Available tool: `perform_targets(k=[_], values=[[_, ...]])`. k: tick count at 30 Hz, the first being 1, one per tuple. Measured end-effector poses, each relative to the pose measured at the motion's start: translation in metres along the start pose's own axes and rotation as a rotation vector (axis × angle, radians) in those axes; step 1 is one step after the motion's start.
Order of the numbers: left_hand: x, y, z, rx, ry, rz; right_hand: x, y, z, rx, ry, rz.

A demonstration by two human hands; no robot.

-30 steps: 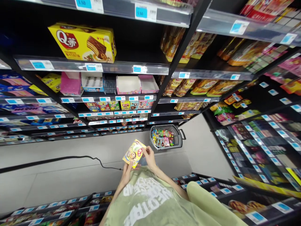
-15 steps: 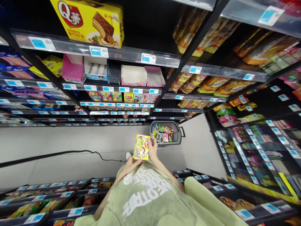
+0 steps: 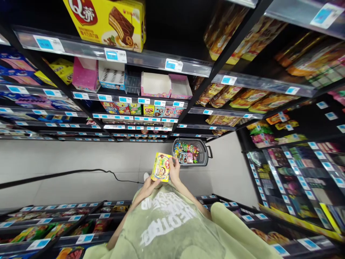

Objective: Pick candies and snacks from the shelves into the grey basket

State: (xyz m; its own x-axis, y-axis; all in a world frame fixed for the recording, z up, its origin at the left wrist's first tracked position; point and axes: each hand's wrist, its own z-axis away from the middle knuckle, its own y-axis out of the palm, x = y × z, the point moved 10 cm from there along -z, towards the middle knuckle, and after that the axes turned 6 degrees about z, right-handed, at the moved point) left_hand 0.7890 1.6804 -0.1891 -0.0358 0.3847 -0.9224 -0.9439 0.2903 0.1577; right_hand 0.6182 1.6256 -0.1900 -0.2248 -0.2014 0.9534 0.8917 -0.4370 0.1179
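Between my two hands, in front of my shirt, is a small yellow snack box (image 3: 161, 167) with cartoon pictures on its face. My right hand (image 3: 174, 169) grips its right side, fingers closed on the edge. At the lower left corner my left hand (image 3: 150, 186) holds the box from below; part of its fingers is hidden behind it. Just beyond my right hand, a grey shopping basket (image 3: 202, 148) stands on the floor with several colourful snack packs inside.
Ahead runs a black shelf rack with a large yellow cake box (image 3: 107, 23), open display cartons (image 3: 156, 84) and bagged bread (image 3: 249, 98). More shelves stand at the right and behind me. A black cable (image 3: 81, 172) crosses the grey floor (image 3: 113, 154) from the left.
The box has shifted slightly left and up in the picture, still in both hands. My view has moved a little, so the upper shelves appear slightly higher and further right.
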Motion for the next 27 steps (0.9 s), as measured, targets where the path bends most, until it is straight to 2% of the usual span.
perform_targets(k=[5, 7, 12, 16, 18, 22, 25, 27], values=[[-0.005, 0.005, -0.004, -0.002, -0.003, 0.011, 0.002, -0.006, -0.003, -0.026, -0.001, -0.006], [-0.009, 0.004, -0.006, -0.021, 0.043, -0.063, 0.001, -0.004, -0.003, 0.013, 0.011, -0.025], [-0.041, -0.007, -0.003, -0.203, 0.425, -0.489, -0.006, 0.040, 0.014, 0.440, 0.222, -0.268], [-0.065, 0.001, 0.013, -0.270, 0.685, -0.803, 0.001, 0.057, 0.031, 0.563, 0.398, -0.489], [-0.072, 0.011, 0.022, -0.240, 0.788, -0.949, 0.004, 0.061, 0.038, 0.600, 0.478, -0.564], [-0.069, 0.032, 0.037, -0.082, 0.900, -1.127, 0.003, 0.064, 0.046, 0.655, 0.602, -0.609], [-0.060, 0.038, 0.037, 0.004, 0.866, -1.135, -0.001, 0.066, 0.049, 0.696, 0.645, -0.628], [-0.057, 0.038, 0.033, 0.005, 0.825, -1.128, -0.008, 0.065, 0.049, 0.696, 0.662, -0.623]])
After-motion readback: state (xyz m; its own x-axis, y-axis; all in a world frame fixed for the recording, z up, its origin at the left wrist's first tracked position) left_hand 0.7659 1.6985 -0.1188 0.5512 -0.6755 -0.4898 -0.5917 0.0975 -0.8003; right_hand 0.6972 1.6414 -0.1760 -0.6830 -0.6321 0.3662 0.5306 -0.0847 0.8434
